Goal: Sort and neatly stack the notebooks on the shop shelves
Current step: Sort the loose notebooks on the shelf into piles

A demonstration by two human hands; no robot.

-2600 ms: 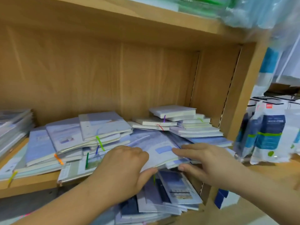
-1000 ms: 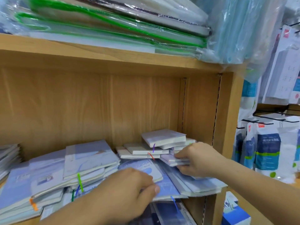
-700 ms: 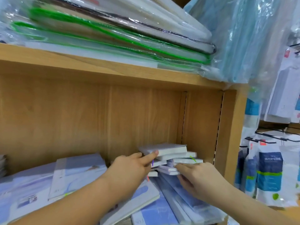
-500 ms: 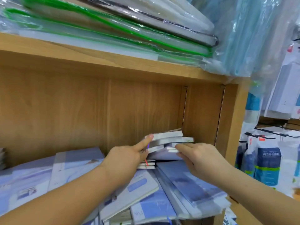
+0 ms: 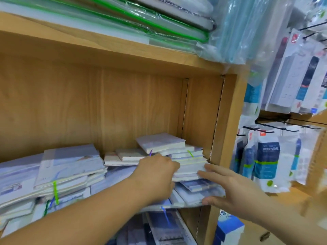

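A pile of small white notebooks (image 5: pixel 187 156) with coloured ribbon markers lies at the right end of the wooden shelf, its top one (image 5: pixel 159 142) skewed. My left hand (image 5: pixel 155 174) grips the pile's lower notebooks at the front left corner, fingers curled round their edge. My right hand (image 5: pixel 230 186) is spread open at the front right, with its fingertips touching the pile and its thumb against the larger blue notebooks (image 5: pixel 198 190) underneath. More large pale-blue notebooks (image 5: pixel 70 165) lie in loose, uneven heaps on the left.
The shelf's side panel (image 5: pixel 228 138) stands close to the right of the pile. Plastic-wrapped folders (image 5: pixel 141 20) fill the shelf above. Packaged goods (image 5: pixel 267 161) hang on hooks at the right. More notebooks (image 5: pixel 164 227) lie on the shelf below, beside a blue box (image 5: pixel 228 228).
The small pile, held tilted between both hands half a second ago, now lies flat. My left hand has shifted to its front corner; my right hand has drawn back and spread open.
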